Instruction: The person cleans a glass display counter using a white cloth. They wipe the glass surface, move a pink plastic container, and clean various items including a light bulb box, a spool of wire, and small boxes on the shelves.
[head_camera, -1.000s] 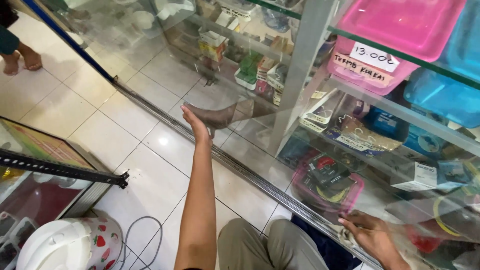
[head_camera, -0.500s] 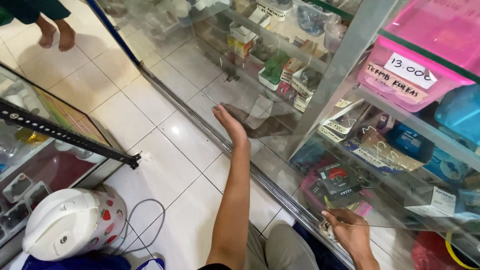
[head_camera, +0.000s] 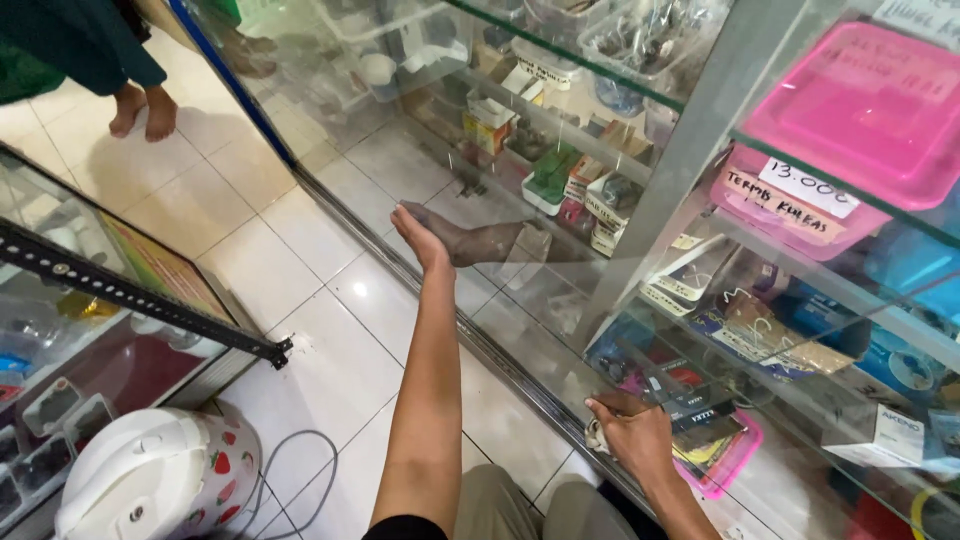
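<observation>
Pressing and wiping at the glass front of a shop display case.

Standing at far left: white rice cooker (head_camera: 150, 485) with strawberry print, cord trailing over the floor tiles (head_camera: 330, 350). Pressing flat against the glass panel (head_camera: 520, 290): left hand (head_camera: 425, 235), fingers extended, gripping nothing. Resting low near the bottom rail: right hand (head_camera: 632, 432), curled over a small pale cloth (head_camera: 598, 438) against the same pane, close to the pink tray (head_camera: 725, 460) behind it. Risking, on judgement: pane flexing or cracking under too much leaning weight; palm smearing the glass; cord snagging a foot.
</observation>
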